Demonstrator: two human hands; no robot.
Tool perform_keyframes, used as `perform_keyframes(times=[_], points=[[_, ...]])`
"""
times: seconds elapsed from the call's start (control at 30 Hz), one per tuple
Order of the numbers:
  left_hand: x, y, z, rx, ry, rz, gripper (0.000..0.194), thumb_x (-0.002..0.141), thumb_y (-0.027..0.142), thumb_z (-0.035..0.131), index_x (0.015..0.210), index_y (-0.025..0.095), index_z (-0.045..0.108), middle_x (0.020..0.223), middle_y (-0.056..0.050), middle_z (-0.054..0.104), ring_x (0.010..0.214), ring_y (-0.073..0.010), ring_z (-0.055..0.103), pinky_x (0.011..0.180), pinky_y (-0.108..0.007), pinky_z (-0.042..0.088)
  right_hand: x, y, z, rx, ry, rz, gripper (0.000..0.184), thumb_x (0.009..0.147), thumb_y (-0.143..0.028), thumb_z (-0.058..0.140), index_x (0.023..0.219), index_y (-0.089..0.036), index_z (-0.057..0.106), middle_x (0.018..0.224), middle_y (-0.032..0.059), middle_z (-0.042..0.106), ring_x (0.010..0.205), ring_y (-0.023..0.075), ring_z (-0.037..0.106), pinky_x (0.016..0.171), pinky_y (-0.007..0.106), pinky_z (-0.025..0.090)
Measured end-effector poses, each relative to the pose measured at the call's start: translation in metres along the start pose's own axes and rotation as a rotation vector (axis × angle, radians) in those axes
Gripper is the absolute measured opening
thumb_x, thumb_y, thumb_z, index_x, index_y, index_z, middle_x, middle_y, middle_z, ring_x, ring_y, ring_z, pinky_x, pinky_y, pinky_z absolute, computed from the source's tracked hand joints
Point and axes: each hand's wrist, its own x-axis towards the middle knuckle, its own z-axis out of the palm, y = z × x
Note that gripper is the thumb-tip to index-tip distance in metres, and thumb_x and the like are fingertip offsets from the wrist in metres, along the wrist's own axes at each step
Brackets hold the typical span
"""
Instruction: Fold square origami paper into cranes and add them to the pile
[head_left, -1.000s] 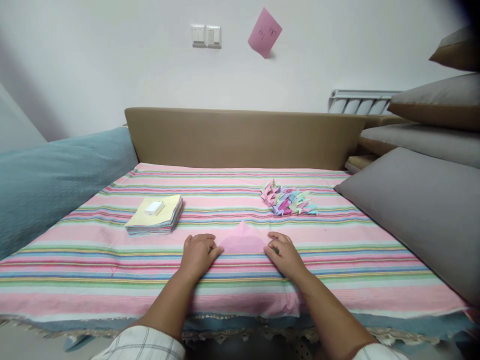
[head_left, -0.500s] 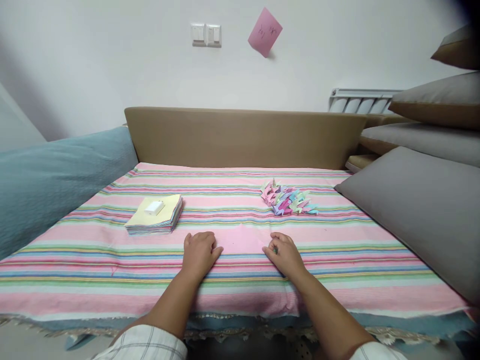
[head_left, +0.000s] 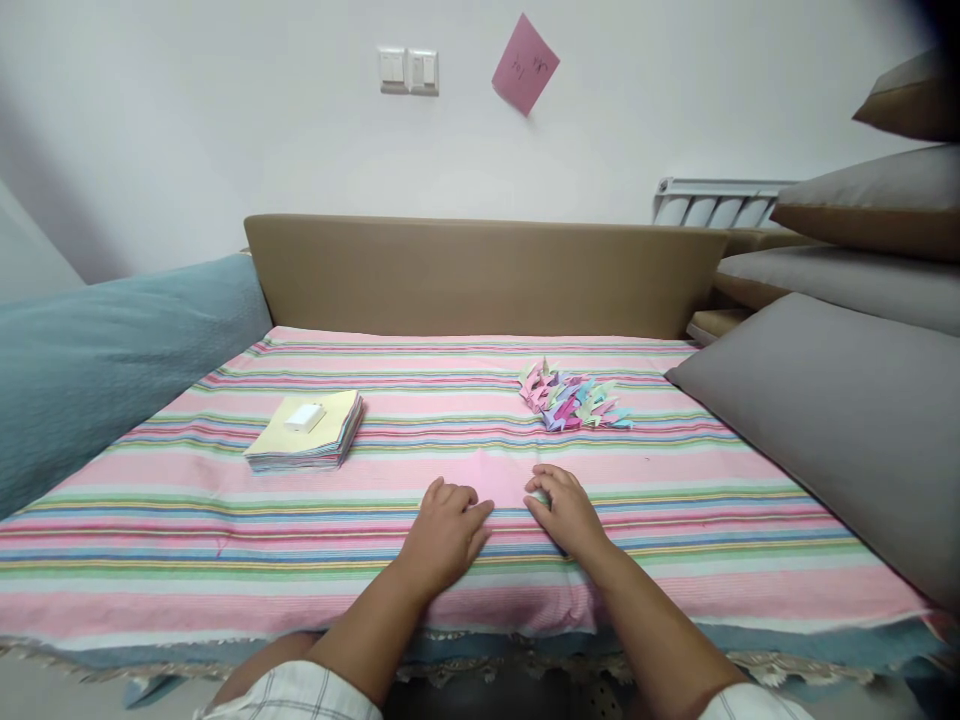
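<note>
A folded piece of pink paper [head_left: 495, 478] lies on the striped cloth in front of me, its peak pointing away. My left hand [head_left: 450, 528] rests over its near left part, fingers spread and thumb apart; the hand hides that corner. At the paper's right corner is my right hand [head_left: 566, 512], with curved fingers and a small gap between thumb and forefinger. Its fingertips touch or nearly touch the edge. Beyond, to the right, sits a cluster of colourful folded paper cranes [head_left: 574, 400]. A stack of coloured paper [head_left: 300, 440] is at the left, topped by a small white block [head_left: 305, 417].
The striped cloth [head_left: 187, 520] covers the seat up to a brown backrest [head_left: 480, 275]. Grey cushions [head_left: 847, 420] pile up on the right. A blue-covered armrest [head_left: 127, 350] bounds the left. A pink note [head_left: 525, 65] hangs on the wall beside light switches [head_left: 407, 70].
My left hand has moved right from the paper's left corner onto its near part. My right hand stays at the right corner, its fingers slightly looser. The view has shifted slightly.
</note>
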Motion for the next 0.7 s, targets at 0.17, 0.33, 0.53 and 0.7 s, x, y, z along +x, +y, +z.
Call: perform_keyframes(times=[0.17,0.33,0.53,0.7], points=[[-0.0018,0.0111,-0.0015,0.036,-0.033,0.000,0.042,0.083,0.044,0.050,0.124,0.035,0.050,0.108,-0.005,0.052,0.101,-0.0236,0.045,0.104,-0.055,0.017,-0.0002,-0.0005,0.0003,0.014,0.021,-0.042,0.012,0.077,-0.023,0.057,0.086,-0.022,0.065,0.112,0.0086,0.058,0.108,0.0242,0.049,0.093,0.043,0.040],[-0.0014,0.0129,0.0002,0.048,-0.036,-0.025,0.043,0.083,0.044,0.050,0.126,0.037,0.048,0.107,-0.005,0.051,0.101,-0.0234,0.045,0.104,-0.056,0.016,-0.0046,-0.0048,0.0026,-0.012,-0.003,-0.246,0.031,0.079,-0.008,0.048,0.091,-0.026,0.070,0.121,0.0066,0.055,0.114,0.0231,0.045,0.094,0.044,0.039],[-0.0020,0.0123,0.0019,0.048,-0.029,-0.048,0.042,0.082,0.046,0.051,0.123,0.036,0.052,0.108,-0.005,0.051,0.103,-0.0235,0.044,0.104,-0.056,0.015,-0.0072,-0.0046,0.0066,-0.058,-0.021,-0.342,0.046,0.075,0.000,0.047,0.097,-0.033,0.070,0.126,0.0054,0.053,0.117,0.0239,0.041,0.095,0.046,0.038],[-0.0038,0.0079,-0.0050,0.028,-0.048,-0.115,0.037,0.080,0.046,0.054,0.116,0.037,0.057,0.106,-0.005,0.051,0.103,-0.0242,0.046,0.104,-0.057,0.014,-0.0042,0.0008,0.0042,-0.021,-0.001,-0.299,0.041,0.071,0.001,0.048,0.081,-0.029,0.074,0.122,0.0061,0.056,0.115,0.0241,0.043,0.096,0.046,0.039]])
